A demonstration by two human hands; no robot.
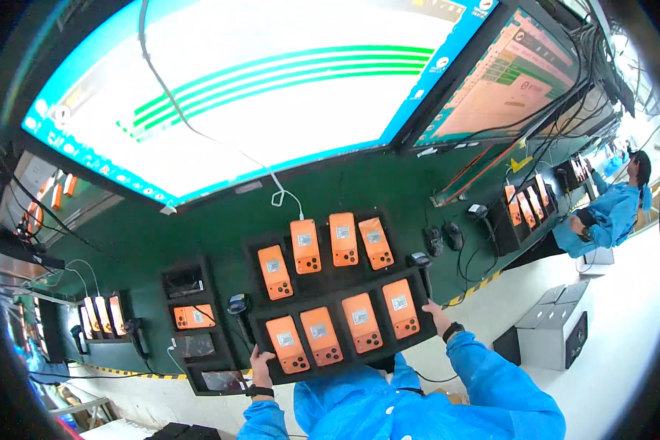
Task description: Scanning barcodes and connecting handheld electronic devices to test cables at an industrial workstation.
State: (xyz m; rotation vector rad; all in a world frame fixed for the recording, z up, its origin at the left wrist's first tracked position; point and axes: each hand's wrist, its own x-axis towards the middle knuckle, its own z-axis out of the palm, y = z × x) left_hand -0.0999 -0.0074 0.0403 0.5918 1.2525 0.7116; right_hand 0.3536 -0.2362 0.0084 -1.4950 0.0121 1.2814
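Note:
Both of my hands grip the ends of a black tray (389, 349) held at the bench's near edge. Several orange phones (287, 345) lie in it in a row, backs up, each with a white label. My left hand (261, 368) is closed on the tray's left end, and my right hand (438, 318) on its right end. Just beyond stands another black tray (330, 280) with several orange phones (274, 272); a white cable (295, 196) runs to one of them. Handheld scanners stand near both ends of my tray, a left one (238, 304) and a right one (420, 260).
A black tray (207, 268) at left holds an orange phone (194, 317) and dark ones. A large monitor (271, 95) and a smaller screen (502, 81) stand behind. Two mice (444, 236) lie right of the trays. A co-worker (612, 213) and grey-white boxes (554, 330) are at right.

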